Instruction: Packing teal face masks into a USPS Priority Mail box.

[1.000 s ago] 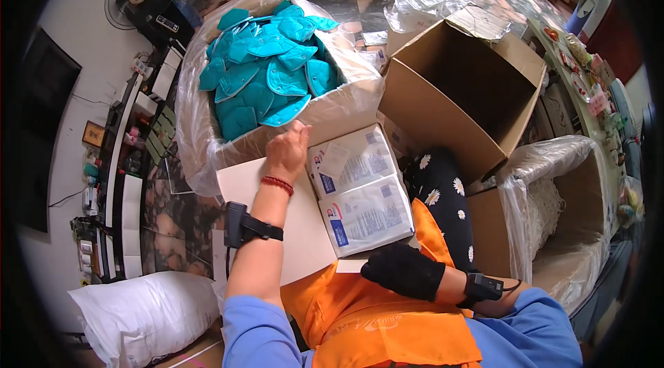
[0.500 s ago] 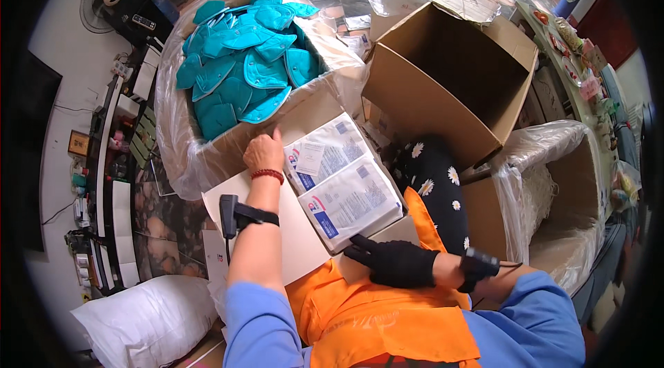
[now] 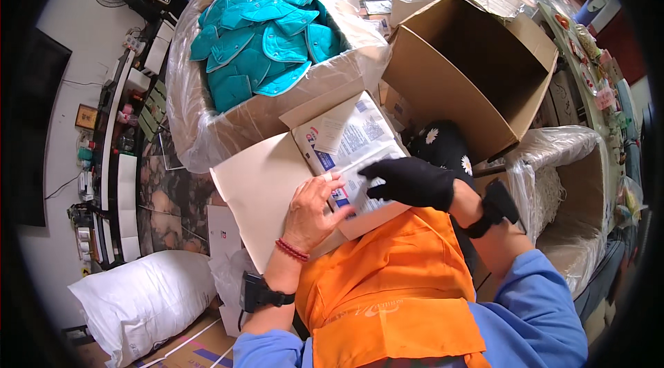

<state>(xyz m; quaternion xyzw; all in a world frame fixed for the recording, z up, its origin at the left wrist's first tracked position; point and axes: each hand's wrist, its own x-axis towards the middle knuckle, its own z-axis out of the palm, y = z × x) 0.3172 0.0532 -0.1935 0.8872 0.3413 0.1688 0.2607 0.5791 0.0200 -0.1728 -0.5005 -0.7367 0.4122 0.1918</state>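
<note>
settling white packets [image 3: 363, 126] in the carton [image 3: 377, 219], we judge; they lie beneath and beyond our fingers [image 3: 379, 169]. our left hand [image 3: 310, 214] and gloved right hand [image 3: 415, 185] spread loosely, grasping nothing visible; next, squaring seems called for.

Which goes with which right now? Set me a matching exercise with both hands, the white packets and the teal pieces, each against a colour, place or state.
Column one:
1. left hand
2. right hand
3. white packets
4. teal pieces

Column two:
A. heaped in a large plastic-lined box
B. bare, with a dark red bracelet at the wrist
C. lying in a small open carton
D. covered by a black glove

Right pairs: 1-B; 2-D; 3-C; 4-A
</note>
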